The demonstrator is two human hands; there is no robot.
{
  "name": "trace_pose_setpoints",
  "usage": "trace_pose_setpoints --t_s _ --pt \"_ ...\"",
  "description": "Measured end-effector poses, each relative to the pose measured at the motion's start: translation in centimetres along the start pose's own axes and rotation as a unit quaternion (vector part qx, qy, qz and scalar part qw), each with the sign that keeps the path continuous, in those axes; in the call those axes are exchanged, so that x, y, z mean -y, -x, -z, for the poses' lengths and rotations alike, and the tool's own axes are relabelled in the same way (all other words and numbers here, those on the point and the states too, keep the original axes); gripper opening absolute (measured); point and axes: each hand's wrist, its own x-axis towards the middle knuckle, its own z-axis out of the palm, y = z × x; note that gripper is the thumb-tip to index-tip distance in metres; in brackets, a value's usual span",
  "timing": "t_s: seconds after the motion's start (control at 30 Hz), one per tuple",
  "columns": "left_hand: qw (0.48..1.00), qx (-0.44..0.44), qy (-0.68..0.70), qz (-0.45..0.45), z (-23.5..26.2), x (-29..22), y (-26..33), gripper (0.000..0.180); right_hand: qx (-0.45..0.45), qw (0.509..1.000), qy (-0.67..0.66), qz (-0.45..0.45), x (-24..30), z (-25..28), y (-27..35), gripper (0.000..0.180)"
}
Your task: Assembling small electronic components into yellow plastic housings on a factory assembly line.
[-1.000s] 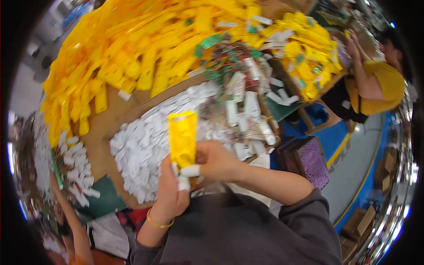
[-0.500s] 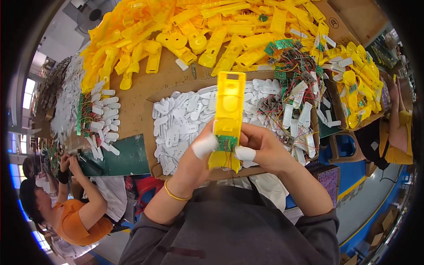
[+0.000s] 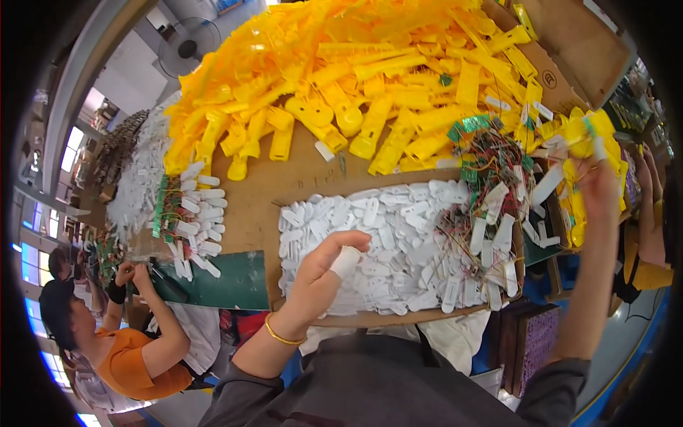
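My left hand [image 3: 320,279], its thumb in a white finger cover, hovers over a cardboard box [image 3: 272,274] of small white plastic pieces [image 3: 384,242]. Its index finger reaches to the right, and nothing shows in its grasp. Far to the right, my right hand [image 3: 597,186] is stretched out over a heap of yellow plastic housings [image 3: 575,206], and motion smears its fingers. A yellow housing with a bit of green circuit board [image 3: 589,128] is at its fingertips; whether the hand grips it is unclear.
A large mound of yellow housings [image 3: 320,64] covers the back. Wired circuit boards and white parts [image 3: 491,185] tangle at the box's right end; more wired white parts [image 3: 196,220] lie left. A co-worker in orange [image 3: 135,356] sits left; another person's arm [image 3: 646,213] is far right.
The yellow housing with its circuit board is no longer between my hands above the white pieces. My right hand has swung far right, while my left hand stays over the box. The view has shifted.
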Motion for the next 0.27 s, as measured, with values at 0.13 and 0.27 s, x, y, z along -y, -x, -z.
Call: trace_pose_setpoints --t_s 0.13,0.27 --pt "0.99 -0.062 -0.12 -0.04 4.4 0.0 -4.8 0.017 -0.141 0.988 0.038 0.053 3.3 -2.5 -1.2 0.039" --pt "0.958 -0.07 -0.279 0.022 6.1 -0.1 -12.5 0.018 0.059 0.97 0.213 0.106 0.0 -1.5 0.9 0.053"
